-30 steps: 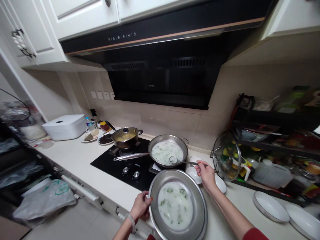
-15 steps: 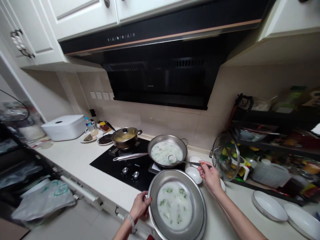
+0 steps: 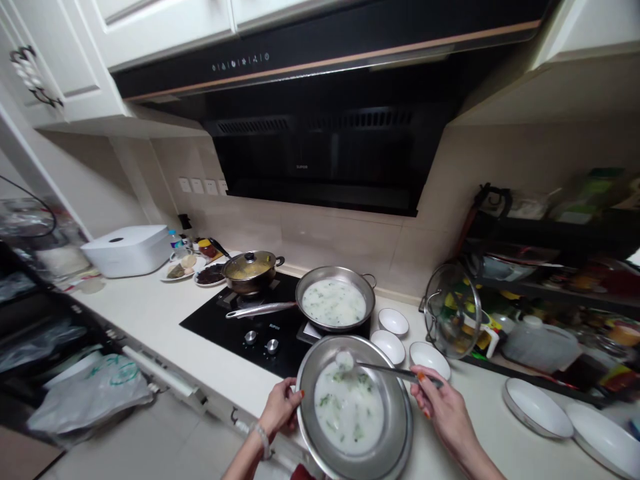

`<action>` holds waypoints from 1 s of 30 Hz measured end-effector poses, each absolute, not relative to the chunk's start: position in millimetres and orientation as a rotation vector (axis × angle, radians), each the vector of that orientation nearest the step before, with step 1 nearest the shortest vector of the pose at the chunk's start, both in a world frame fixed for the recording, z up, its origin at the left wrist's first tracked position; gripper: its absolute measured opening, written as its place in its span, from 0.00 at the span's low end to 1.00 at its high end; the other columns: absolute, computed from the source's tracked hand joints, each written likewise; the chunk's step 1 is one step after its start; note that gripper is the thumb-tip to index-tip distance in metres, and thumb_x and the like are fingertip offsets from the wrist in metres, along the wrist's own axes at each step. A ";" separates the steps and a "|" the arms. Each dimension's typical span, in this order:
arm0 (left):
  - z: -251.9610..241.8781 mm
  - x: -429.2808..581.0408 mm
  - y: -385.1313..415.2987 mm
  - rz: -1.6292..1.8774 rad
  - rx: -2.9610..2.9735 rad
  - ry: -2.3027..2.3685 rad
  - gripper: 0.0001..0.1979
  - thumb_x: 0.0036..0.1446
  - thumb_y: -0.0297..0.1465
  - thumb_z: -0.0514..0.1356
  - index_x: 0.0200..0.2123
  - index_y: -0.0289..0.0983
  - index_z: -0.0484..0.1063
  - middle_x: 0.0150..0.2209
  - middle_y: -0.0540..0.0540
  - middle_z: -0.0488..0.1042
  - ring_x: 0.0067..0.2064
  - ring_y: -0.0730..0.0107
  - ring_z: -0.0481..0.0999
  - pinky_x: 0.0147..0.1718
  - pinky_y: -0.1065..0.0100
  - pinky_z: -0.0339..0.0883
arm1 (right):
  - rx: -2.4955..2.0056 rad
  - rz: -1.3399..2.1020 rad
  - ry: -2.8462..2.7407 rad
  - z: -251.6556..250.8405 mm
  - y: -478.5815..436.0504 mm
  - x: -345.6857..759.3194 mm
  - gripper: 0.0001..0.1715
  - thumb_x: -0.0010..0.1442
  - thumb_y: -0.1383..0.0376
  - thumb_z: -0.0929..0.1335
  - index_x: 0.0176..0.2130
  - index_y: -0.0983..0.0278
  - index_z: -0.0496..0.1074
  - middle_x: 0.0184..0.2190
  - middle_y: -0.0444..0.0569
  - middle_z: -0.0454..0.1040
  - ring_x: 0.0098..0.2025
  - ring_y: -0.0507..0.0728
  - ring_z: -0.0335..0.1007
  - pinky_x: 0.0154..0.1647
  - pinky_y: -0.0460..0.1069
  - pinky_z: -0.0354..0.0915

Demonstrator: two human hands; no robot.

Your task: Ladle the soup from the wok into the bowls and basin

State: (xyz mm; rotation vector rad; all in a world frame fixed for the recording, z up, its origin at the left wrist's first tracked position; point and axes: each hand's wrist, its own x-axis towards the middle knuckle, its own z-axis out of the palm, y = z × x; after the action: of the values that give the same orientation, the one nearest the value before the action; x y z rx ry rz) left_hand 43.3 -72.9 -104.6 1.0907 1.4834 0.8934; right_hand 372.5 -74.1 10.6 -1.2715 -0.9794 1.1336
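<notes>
My left hand (image 3: pixel 281 408) grips the left rim of a large metal bowl (image 3: pixel 399 433), which holds milky white soup with green leaves. In my right hand (image 3: pixel 443 403) is the dark handle of a ladle (image 3: pixel 345 361); its filled scoop is over the upper part of the bowl. Just behind the bowl, a steel pan (image 3: pixel 371 292) of similar white soup stands on the black stove (image 3: pixel 220 343). Small white bowls (image 3: pixel 393 322) sit to the right of the pan.
A lidded pan (image 3: pixel 251 270) stands on the stove's back left. Plates of food (image 3: pixel 210 275) and a white box (image 3: pixel 127 252) are further left. On the right are a glass lid (image 3: pixel 453 311), a packed rack (image 3: pixel 545 293) and white dishes (image 3: pixel 537 408).
My right hand has brought the ladle from the steel pan down and toward me, over the metal bowl. My left hand stays on the bowl's rim.
</notes>
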 end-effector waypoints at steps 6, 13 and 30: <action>-103.6 43.6 -73.0 0.894 1.072 1.464 0.27 0.44 0.46 0.60 0.42 0.32 0.65 0.14 0.59 0.59 0.11 0.79 0.59 0.09 0.75 0.52 | -1.301 1.070 -1.294 -18.1 -95.2 379.6 0.25 0.48 0.47 0.69 0.39 0.60 0.77 0.23 0.48 0.73 0.21 0.55 0.64 0.20 0.48 0.62; -103.3 42.5 -72.8 0.876 1.109 1.481 0.26 0.45 0.44 0.59 0.42 0.31 0.65 0.15 0.59 0.60 0.12 0.78 0.60 0.10 0.74 0.54 | -1.229 0.911 -1.498 -12.7 -97.2 385.4 0.17 0.50 0.51 0.69 0.36 0.57 0.79 0.31 0.52 0.75 0.32 0.60 0.71 0.33 0.51 0.68; -101.9 44.5 -72.0 0.886 1.112 1.477 0.24 0.45 0.45 0.59 0.39 0.33 0.66 0.14 0.59 0.59 0.11 0.76 0.60 0.10 0.73 0.53 | -1.123 0.864 -1.089 33.3 3.4 337.4 0.23 0.48 0.51 0.70 0.38 0.64 0.71 0.20 0.45 0.71 0.20 0.51 0.60 0.18 0.45 0.58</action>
State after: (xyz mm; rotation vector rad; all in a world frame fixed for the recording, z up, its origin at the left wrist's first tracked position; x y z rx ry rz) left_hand 44.5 -72.0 -101.9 1.1117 1.4771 0.8861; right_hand 337.4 3.4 33.3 -1.1234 -1.0886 0.8643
